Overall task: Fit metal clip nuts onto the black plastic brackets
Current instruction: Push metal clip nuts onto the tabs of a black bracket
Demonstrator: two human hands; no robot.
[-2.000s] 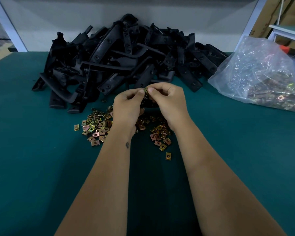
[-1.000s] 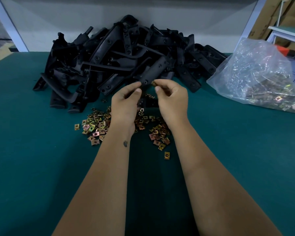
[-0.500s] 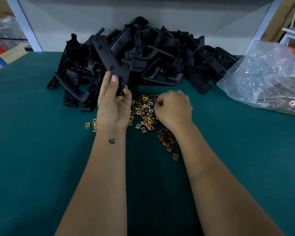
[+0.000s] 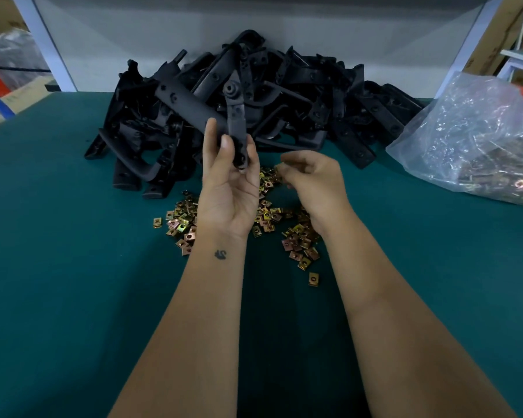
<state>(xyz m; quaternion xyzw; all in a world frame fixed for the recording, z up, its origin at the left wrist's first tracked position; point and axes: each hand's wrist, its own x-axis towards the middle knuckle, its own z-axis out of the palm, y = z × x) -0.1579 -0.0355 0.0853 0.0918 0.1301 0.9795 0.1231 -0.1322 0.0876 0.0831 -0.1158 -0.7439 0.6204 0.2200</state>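
While the left hand holds one long black plastic bracket upright w/ thumb and fingers curled round its lower end, the right hand hovers just above the scattered pile of small brass-coloured metal clip nuts on the green table, fingertips pinched together; looks like a nut is being picked, but whether one is actually betw. the fingers can't be told. Step in hand, by judgement: fetching a nut for the held bracket. Next move prob. needs the nut turned open-side first and slid onto a bracket tab. Behind sits the big heap of black brackets; right, a clear plastic bag of more nuts, cut off at frame edge. Bracket's lower end is hidden by the fingers.
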